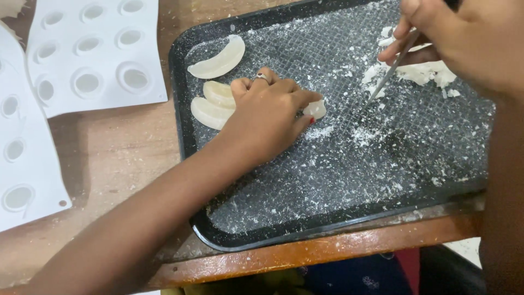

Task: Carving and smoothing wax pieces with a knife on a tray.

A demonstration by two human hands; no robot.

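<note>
A black tray (pixel 180 60) with a patterned, white-dusted bottom lies on a wooden table. My left hand (pixel 270 114), with a ring on one finger, rests palm down on the tray and its fingers close on a small white crescent-shaped piece (pixel 316 109). Three more pale crescent pieces lie at the tray's far left: one apart at the top (pixel 218 59), two side by side (pixel 213 104) against my left wrist. My right hand (pixel 464 38) at the upper right holds a thin knife (pixel 390 71) whose tip points down at the tray. White scraps (pixel 423 72) are heaped beneath it.
Two white silicone moulds with round cavities lie left of the tray, one (pixel 95 49) at the top and one (pixel 22 147) at the left edge. The wooden table edge (pixel 327 248) runs along the bottom. White crumbs are scattered on the tray.
</note>
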